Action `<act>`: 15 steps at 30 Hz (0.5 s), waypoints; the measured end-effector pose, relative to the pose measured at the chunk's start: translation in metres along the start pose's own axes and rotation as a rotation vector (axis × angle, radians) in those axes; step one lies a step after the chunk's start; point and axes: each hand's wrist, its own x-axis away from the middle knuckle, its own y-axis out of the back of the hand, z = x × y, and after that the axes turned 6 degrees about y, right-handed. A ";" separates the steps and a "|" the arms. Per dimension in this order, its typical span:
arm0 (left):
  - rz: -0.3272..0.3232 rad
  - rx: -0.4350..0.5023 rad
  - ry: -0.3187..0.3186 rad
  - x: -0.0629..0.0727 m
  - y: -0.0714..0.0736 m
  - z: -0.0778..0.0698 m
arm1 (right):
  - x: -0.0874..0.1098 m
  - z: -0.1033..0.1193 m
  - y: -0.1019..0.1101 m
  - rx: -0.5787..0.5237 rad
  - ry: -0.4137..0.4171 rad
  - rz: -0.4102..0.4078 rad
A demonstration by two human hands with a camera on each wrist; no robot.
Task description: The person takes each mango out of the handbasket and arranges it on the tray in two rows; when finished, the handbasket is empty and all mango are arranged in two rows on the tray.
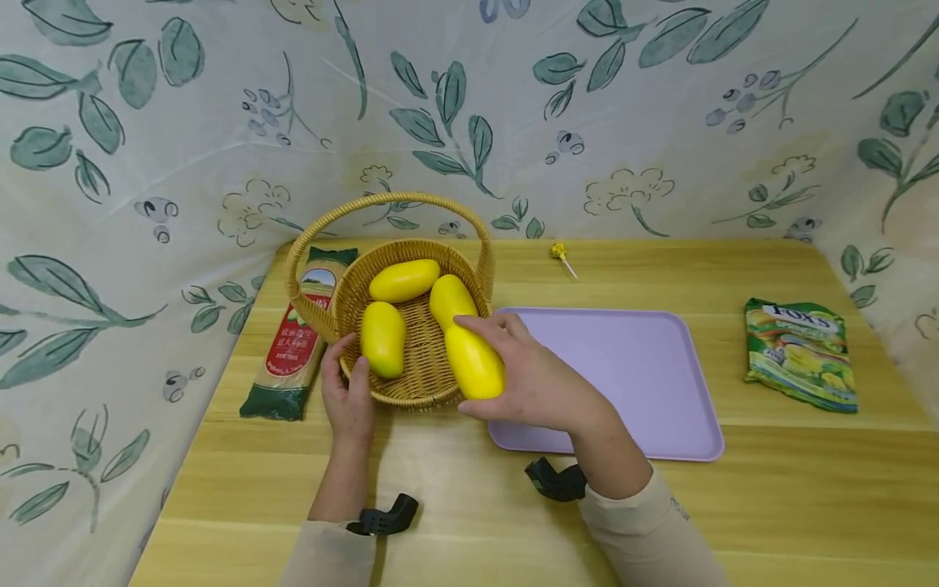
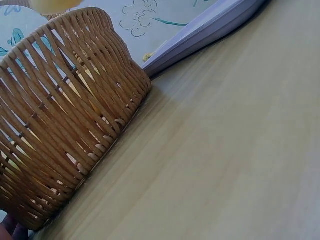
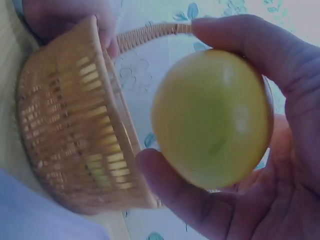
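A round wicker basket [image 1: 421,395] with a tall arched handle holds three yellow mangoes, one at the back [image 1: 404,281], one at the left [image 1: 383,340] and one at the right [image 1: 451,300]. My left hand [image 1: 350,408] grips the basket's front-left rim, its thumb and fingers on either side of the wall. Another mango [image 1: 475,363] is in my right hand [image 1: 539,379], between thumb and fingers, over the basket's right rim. The right wrist view shows this mango [image 3: 212,120] end-on, greenish at its tip, apart from the basket wall [image 3: 75,130].
Right of the basket lies a flat lilac tray [image 1: 623,367], partly under my right forearm. A pasta packet [image 1: 293,342] lies at the basket's left. Toward the back is a yellow lollipop [image 1: 561,253]; a green Fox's candy bag [image 1: 800,355] lies at far right. A patterned cloth hangs behind.
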 end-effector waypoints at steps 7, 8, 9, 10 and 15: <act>0.006 0.009 0.002 0.000 -0.001 0.001 | 0.002 -0.028 0.022 0.049 -0.155 -0.011; 0.006 0.009 0.001 0.000 -0.001 0.001 | 0.003 -0.033 0.025 0.055 -0.172 -0.023; 0.005 0.009 0.000 0.000 -0.001 0.001 | 0.002 -0.037 0.027 0.058 -0.188 -0.038; 0.005 0.008 -0.001 0.000 -0.001 0.001 | 0.002 -0.041 0.029 0.060 -0.206 -0.059; 0.005 0.008 -0.002 0.000 0.000 0.002 | -0.004 -0.060 0.030 0.044 -0.251 -0.214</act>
